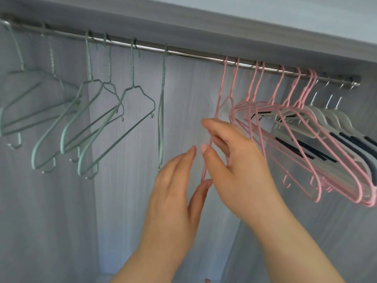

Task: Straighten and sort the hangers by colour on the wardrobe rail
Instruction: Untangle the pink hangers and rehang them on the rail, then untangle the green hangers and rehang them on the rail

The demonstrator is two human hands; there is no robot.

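Note:
A steel wardrobe rail [189, 54] runs from upper left to right. Several green wire hangers [87, 123] hang spread out along its left half, most turned at a slant; the rightmost green hanger [162, 111] hangs edge-on. Several pink wire hangers [306, 144] are bunched on the right half, with three white hangers [334, 119] with dark grips behind them at the far right. The leftmost pink hanger [221, 92] hangs edge-on. My right hand [234, 158] pinches its lower side between thumb and fingers. My left hand [175, 186] is just beside it, fingers straight, thumb touching the hanger's bottom tip.
The grey wood-grain back panel [126, 201] of the wardrobe fills the space below the hangers. The wardrobe's top board [224, 23] sits just above the rail. A gap on the rail separates the green group from the pink group.

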